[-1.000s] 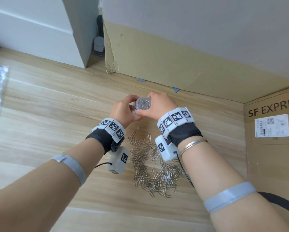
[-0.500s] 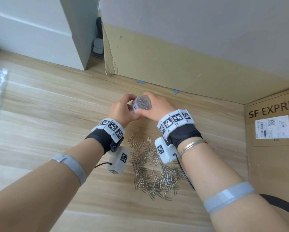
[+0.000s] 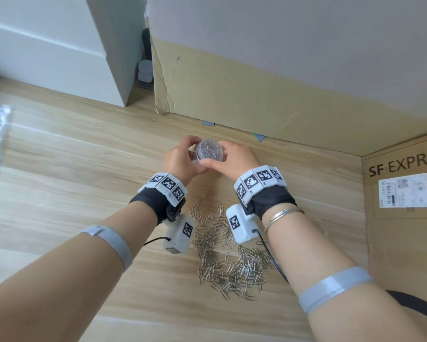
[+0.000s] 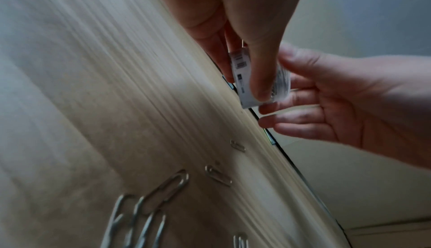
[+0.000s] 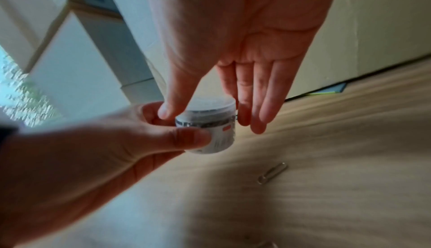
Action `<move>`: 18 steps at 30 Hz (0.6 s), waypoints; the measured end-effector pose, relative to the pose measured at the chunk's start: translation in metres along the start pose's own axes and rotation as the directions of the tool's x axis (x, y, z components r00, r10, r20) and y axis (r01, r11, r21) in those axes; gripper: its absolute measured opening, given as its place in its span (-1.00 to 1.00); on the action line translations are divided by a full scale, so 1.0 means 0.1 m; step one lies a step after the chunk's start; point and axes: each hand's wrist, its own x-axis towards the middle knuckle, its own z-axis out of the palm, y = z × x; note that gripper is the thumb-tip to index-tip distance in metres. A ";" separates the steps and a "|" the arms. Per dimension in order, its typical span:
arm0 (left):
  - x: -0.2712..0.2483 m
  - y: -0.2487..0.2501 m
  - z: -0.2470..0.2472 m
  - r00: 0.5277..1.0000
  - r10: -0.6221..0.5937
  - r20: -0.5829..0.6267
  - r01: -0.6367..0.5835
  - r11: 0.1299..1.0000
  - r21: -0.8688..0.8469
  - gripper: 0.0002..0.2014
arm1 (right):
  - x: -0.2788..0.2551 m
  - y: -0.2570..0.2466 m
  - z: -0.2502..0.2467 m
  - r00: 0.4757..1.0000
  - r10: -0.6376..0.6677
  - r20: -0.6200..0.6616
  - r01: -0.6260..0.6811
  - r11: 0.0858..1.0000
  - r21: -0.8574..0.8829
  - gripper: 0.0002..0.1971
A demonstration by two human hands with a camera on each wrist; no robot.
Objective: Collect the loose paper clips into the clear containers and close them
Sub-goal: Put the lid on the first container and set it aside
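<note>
Both hands meet above the far part of the wooden bench (image 3: pixel 59 169), holding a small clear container (image 3: pixel 208 152) clear of its surface. The left hand (image 3: pixel 180 160) grips the labelled body of the container, thumb curled across the front and fingers (image 4: pixel 219 49) wrapped behind it. The right hand (image 3: pixel 234 159) pinches the translucent lid (image 5: pixel 213 104) that sits on top, thumb on one side and fingers (image 5: pixel 247 104) on the other; the outer fingers lie straight beside it. Silver clips show through the lid. A loose heap of paper clips (image 3: pixel 229 257) lies on the bench nearer the person, between the two forearms. A cardboard box (image 3: pixel 402 218) printed "SF EXPRES" stands at the right edge.
</note>
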 end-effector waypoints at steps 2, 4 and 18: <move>0.09 -0.02 -0.01 1.000 -0.007 -0.014 0.007 1.000 -0.020 -0.42 | 0.02 0.00 0.00 0.999 0.030 0.026 -0.034 0.982 0.184 -0.38; 0.21 -0.05 -0.03 1.000 -0.007 -0.028 0.008 1.000 0.017 -0.36 | 0.04 -0.01 0.01 0.998 0.056 0.017 -0.059 0.928 0.368 -0.44; 0.55 -0.06 -0.06 0.998 -0.066 -0.002 0.066 0.980 0.187 -0.30 | 0.26 -0.13 0.06 0.992 0.093 -0.088 -0.048 0.909 0.415 -0.58</move>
